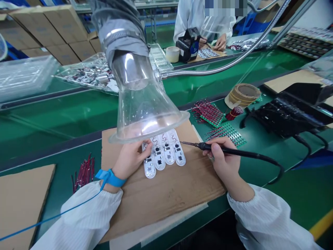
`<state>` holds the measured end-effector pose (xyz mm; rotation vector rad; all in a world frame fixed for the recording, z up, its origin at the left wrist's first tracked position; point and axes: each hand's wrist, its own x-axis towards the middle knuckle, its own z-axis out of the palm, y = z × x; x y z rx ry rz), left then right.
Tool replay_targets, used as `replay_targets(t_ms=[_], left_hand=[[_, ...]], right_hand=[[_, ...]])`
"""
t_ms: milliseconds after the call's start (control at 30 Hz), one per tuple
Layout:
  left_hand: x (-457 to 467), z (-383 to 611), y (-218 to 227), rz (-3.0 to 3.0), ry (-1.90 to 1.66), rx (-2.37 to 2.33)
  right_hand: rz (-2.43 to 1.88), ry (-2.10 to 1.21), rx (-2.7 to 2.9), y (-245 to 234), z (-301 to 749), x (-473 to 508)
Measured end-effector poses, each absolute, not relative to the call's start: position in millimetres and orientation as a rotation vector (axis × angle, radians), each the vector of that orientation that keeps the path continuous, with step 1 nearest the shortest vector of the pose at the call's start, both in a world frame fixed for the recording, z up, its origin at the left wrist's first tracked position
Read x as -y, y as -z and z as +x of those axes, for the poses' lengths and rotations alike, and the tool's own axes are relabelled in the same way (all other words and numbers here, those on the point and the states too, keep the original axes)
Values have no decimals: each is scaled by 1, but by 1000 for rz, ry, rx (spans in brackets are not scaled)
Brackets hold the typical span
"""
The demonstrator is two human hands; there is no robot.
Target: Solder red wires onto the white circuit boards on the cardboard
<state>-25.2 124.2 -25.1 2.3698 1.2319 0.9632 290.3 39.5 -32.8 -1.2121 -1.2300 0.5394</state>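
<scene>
Several white, round-ended circuit boards [168, 156] lie side by side on a cardboard sheet [166, 194], with thin red wires on their upper parts. My right hand [225, 156] is closed around a soldering iron [208, 147], its tip pointing left, close to the rightmost board's upper end. My left hand [134, 156], with a blue wrist strap [111, 178], rests at the upper end of the leftmost board. Its thumb and fingers are bent together; what they pinch is hidden. A clear fume extractor hood [145, 111] hangs above, covering part of the boards' upper ends.
Red wires [84, 172] lie left of the cardboard. Green boards with red wires [210, 113], a tape roll [243, 95] and a black device [288, 113] are at the right. Across the bench a co-worker [205, 24] handles boards. A metal hose [221, 71] arches overhead.
</scene>
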Motion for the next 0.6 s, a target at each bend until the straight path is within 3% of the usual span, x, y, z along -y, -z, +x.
replay_targets(t_ms=[600], left_hand=[[-125,-20,22,2349,-916,-1201]], right_hand=[[-1296,-551,1354,34,292,-39]])
